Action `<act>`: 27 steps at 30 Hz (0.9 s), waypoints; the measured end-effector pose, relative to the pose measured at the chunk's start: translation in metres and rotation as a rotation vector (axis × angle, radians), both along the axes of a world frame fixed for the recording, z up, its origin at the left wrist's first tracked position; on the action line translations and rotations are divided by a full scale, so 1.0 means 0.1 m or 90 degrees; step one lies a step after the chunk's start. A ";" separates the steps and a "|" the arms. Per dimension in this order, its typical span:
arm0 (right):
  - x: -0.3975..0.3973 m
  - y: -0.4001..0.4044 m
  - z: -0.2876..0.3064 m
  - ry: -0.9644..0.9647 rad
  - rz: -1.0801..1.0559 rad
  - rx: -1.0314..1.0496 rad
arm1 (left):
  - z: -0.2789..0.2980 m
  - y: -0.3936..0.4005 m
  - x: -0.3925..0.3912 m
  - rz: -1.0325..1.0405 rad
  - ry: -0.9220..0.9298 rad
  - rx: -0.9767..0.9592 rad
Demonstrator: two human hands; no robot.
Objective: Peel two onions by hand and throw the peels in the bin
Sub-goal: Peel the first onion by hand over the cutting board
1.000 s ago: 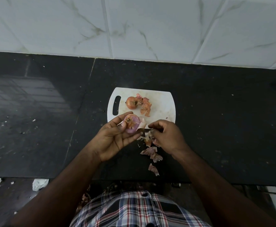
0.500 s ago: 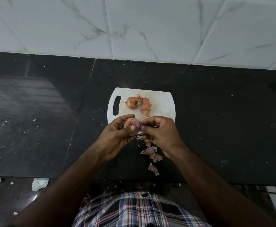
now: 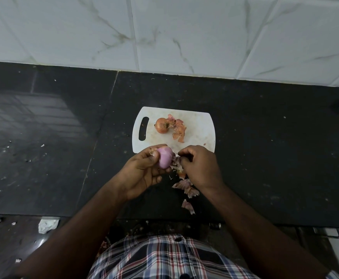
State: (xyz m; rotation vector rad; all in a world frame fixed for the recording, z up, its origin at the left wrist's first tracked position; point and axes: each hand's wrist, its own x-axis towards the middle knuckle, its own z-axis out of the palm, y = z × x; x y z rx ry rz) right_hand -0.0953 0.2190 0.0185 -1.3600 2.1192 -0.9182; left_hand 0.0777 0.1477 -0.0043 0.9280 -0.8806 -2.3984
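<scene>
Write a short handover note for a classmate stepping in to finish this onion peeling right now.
Left hand grips the nearly peeled purple onion. Right hand pinches a strip of skin at its side.
Second onion, brown skin mostly on, lies on the white cutting board beside loose peels.
More peels lie on the black counter.
Left: finish both onions, bin all peels. No bin in view.

Peeled onion (image 3: 165, 159); unpeeled onion (image 3: 161, 125)

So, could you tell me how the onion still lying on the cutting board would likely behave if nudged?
The unpeeled onion looks round, so it would probably roll across the flat cutting board. Its dry orange skin is already flaking into loose peels beside it, so more would likely crumble off. It seems small and probably light.
</scene>
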 end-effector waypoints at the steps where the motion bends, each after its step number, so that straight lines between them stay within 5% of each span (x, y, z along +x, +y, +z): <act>1: -0.01 0.00 -0.01 0.030 0.006 0.002 | 0.01 0.00 0.00 0.002 0.004 0.009; 6: -0.13 0.03 -0.02 -0.008 0.063 0.089 | 0.02 -0.04 0.03 0.016 0.012 0.005; 11: -0.07 0.01 0.21 -0.153 0.110 0.024 | 0.04 -0.01 0.02 -0.004 0.005 -0.024; 27: -0.12 -0.02 0.18 -0.235 0.156 -0.020 | 0.05 0.04 0.00 -0.021 -0.003 -0.116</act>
